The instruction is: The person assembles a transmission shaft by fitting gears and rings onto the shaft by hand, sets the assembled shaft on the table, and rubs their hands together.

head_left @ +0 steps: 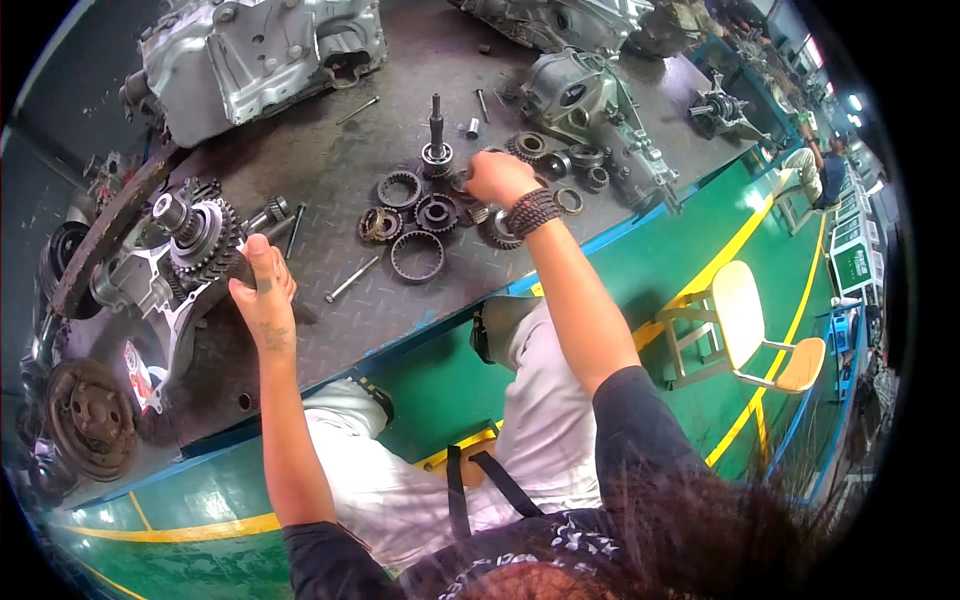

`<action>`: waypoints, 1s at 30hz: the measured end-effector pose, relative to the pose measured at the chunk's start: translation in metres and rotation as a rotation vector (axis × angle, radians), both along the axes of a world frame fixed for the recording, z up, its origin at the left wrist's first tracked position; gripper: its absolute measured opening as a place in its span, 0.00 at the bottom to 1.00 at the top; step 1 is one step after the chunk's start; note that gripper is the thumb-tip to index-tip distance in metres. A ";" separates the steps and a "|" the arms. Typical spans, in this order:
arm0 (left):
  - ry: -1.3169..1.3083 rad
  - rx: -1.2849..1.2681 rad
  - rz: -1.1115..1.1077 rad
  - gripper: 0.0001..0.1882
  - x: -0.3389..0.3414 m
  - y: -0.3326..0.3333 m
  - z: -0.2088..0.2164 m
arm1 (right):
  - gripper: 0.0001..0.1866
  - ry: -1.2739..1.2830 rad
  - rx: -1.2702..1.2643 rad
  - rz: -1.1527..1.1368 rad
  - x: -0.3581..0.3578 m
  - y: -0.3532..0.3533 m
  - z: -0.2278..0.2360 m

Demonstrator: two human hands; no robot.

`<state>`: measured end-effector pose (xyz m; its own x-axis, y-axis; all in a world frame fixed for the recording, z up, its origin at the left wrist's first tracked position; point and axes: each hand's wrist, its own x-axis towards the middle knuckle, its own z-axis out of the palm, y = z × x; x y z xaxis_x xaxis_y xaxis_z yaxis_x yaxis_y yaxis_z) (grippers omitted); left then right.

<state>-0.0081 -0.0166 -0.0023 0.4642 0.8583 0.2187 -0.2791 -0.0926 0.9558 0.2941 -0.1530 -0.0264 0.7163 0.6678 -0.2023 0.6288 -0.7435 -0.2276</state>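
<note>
My left hand (262, 285) is closed, thumb up, beside the gear shaft assembly (200, 232) that stands in an open grey housing (165, 300). A dark piece shows at both sides of its fingers; its kind I cannot make out. My right hand (500, 180) is closed over the loose gears at the middle of the bench, fingertips mostly hidden, and what they grip cannot be made out. Left of it stand an upright shaft with a bearing (437, 145), a toothed ring (399, 189), a gear (437, 213) and a larger ring (417, 257). Gears (527, 147) also lie beyond it.
A large silver gearbox casing (260, 60) stands at the back left, another casing (590, 100) at the back right. Bolts (352, 279) lie on the dark metal bench (330, 200). A rusty disc (90, 418) rests at the left. A chair (738, 315) stands on the green floor.
</note>
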 end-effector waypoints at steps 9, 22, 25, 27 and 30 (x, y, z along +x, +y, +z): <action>-0.008 -0.013 0.004 0.27 -0.001 0.001 -0.005 | 0.16 0.080 0.175 0.102 0.034 -0.016 -0.014; -0.006 0.001 0.028 0.28 -0.003 -0.001 0.002 | 0.25 0.051 -0.163 -0.040 0.023 -0.020 -0.001; -0.024 -0.010 0.038 0.28 -0.005 0.000 0.003 | 0.17 0.110 0.050 0.046 0.037 -0.026 0.001; -0.002 -0.016 0.044 0.28 -0.004 -0.003 0.005 | 0.18 0.173 0.126 0.037 0.042 -0.030 0.013; -0.007 -0.016 0.043 0.28 -0.003 -0.002 0.002 | 0.23 0.206 0.127 0.021 0.040 -0.035 0.034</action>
<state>-0.0108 -0.0187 -0.0006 0.4254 0.8808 0.2081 -0.2818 -0.0896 0.9553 0.3339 -0.1883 0.0081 0.6544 0.7116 -0.2557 0.5746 -0.6878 -0.4435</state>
